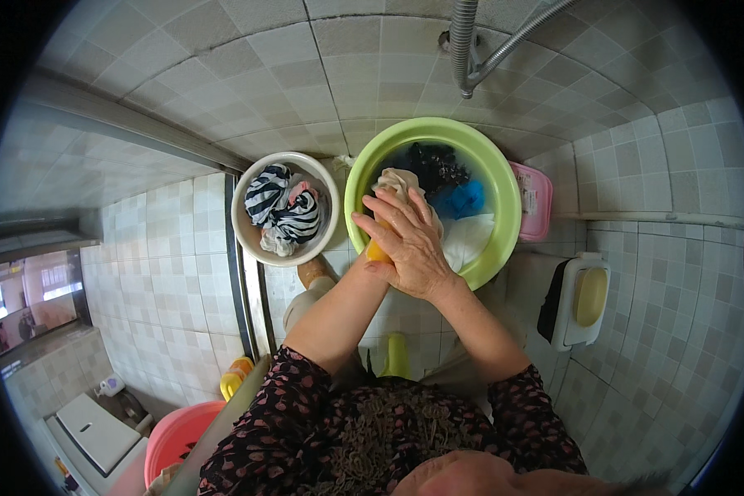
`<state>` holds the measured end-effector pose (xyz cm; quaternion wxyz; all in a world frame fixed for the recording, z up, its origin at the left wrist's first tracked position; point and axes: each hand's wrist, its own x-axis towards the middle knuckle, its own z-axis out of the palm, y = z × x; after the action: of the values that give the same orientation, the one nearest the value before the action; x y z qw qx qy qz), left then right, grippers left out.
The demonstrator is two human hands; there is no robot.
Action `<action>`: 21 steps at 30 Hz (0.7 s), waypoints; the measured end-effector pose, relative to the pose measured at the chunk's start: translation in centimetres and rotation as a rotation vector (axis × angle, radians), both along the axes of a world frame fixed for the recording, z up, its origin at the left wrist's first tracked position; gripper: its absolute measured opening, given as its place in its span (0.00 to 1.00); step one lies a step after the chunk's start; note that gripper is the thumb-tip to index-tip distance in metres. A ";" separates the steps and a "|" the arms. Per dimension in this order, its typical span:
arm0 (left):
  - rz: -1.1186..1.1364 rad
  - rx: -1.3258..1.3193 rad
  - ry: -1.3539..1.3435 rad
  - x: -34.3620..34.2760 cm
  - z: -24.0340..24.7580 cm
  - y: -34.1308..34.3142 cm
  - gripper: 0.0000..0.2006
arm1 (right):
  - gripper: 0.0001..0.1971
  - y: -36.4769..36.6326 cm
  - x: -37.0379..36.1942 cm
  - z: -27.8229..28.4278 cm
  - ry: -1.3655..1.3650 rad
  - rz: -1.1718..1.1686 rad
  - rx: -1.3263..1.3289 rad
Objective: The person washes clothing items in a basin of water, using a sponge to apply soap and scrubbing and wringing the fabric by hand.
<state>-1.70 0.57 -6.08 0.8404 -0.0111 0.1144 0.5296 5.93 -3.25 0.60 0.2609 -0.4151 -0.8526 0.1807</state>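
Observation:
Over the near left part of the green basin (357,236), my right hand (413,248) lies across a beige cloth (401,180). Its fingers are stretched over the cloth, and a yellow soap bar (379,250) shows under the palm, beside the thumb. My left forearm (339,310) reaches in beneath; the left hand and its fingers are hidden under the right hand and the cloth. Cloudy water fills the basin, with dark patterned clothing (438,169), a blue cloth (465,199) and a white cloth (469,241) in it.
A white basin (238,221) with black-and-white striped clothing (296,217) stands to the left. Beside the green basin is a pink container (536,202). A metal shower hose (465,50) hangs at the far wall. Near left are a red tub (161,438) and a yellow bottle (236,378).

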 end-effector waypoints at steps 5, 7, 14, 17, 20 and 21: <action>0.008 -0.190 0.131 1.0 0.6 -0.1 0.20 | 0.28 0.5 1.0 0.1 0.133 -0.085 -0.047; 0.008 -0.258 0.158 1.6 0.7 -0.2 0.20 | 0.27 0.9 1.4 -0.1 0.241 -0.151 -0.086; -0.023 -0.405 0.227 2.8 1.2 -1.0 0.20 | 0.26 0.4 1.7 -1.5 0.264 -0.554 -0.010; 0.042 -0.426 0.246 1.1 0.9 -1.1 0.20 | 0.22 -1.7 -1.2 1.6 0.061 -0.268 0.049; 0.040 -0.433 0.240 1.6 0.6 -0.2 0.21 | 0.24 -0.3 0.2 -0.3 0.173 -0.281 -0.028; 0.039 -0.438 0.245 1.6 0.5 -0.1 0.21 | 0.24 0.1 0.4 -0.9 0.229 -0.293 -0.055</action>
<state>-0.07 0.52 -5.62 0.7874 -0.1311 0.3271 0.5058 6.37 -3.11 -0.29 0.3684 -0.5185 -0.7425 0.2102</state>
